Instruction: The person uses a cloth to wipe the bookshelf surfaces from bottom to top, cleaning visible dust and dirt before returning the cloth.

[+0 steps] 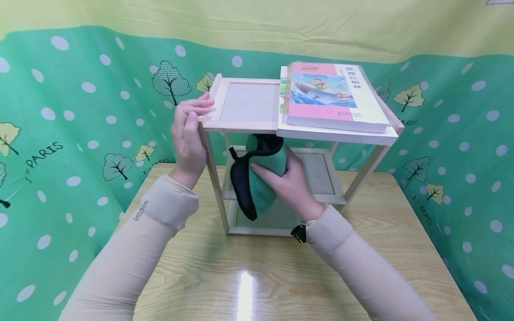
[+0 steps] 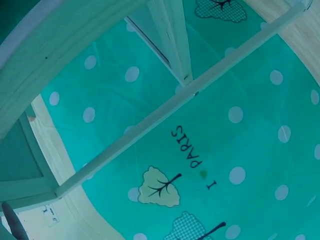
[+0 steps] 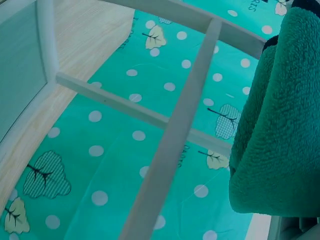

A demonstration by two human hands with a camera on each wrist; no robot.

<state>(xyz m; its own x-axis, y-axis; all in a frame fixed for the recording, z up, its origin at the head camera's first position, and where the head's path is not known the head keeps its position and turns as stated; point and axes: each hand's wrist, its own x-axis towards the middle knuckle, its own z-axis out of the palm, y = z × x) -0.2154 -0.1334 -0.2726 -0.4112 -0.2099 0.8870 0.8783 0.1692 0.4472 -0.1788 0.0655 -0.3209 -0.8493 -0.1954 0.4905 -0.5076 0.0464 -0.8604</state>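
Note:
My right hand (image 1: 295, 180) grips a folded green cloth (image 1: 267, 178) with black edging and a small black loop. It holds the cloth under the front of the top board of a pale wooden shelf rack (image 1: 241, 125). In the right wrist view the fluffy green cloth (image 3: 280, 130) fills the right side. My left hand (image 1: 190, 136) rests against the rack's upper left corner, its fingertips touching the edge of the top and its thumb pointing up. One dark fingertip (image 2: 14, 220) shows in the left wrist view. The right hand's far fingers are hidden behind the cloth.
Books (image 1: 325, 96) lie stacked on the right part of the rack's top. Below are a middle shelf (image 1: 321, 171) and a bottom shelf (image 1: 261, 230). The rack stands on a wood-grain table (image 1: 192, 267), with a green dotted curtain (image 1: 88, 116) behind and at both sides.

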